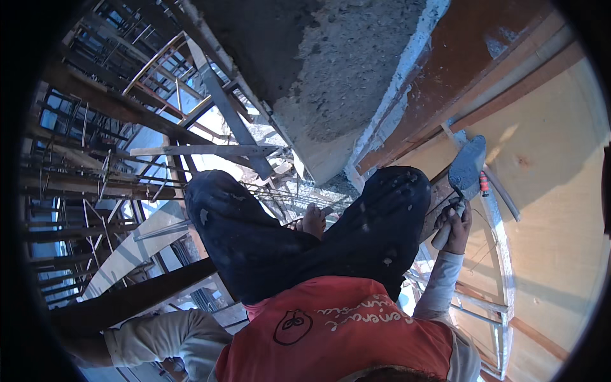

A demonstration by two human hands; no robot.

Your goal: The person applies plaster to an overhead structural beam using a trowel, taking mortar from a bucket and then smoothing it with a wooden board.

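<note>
Scaffolding [95,127] of timber poles and steel rods fills our left, dropping away far below, while a rough concrete beam [344,70] with a gritty, pitted underside crosses the top. To our right curves a broad sheet of pale plywood formwork [554,165], smooth and sunlit, edged with reddish boards [471,63].

We are crouched, our dark paint-speckled trousers [305,235] bunched at the knees above an orange vest [337,331].

Our right hand [455,229] is clenched around the handle of a trowel [466,169]. Its flat grey blade, crusted with mortar, points up and away from the fist toward the seam where plywood meets the reddish boards; the long axis runs nearly straight from wrist to that seam, so this hand is by far the nearer one.

Our left hand [313,221] shows between the knees, fingers curled, seemingly against a thin rod; whether it truly grips anything we cannot tell.
</note>
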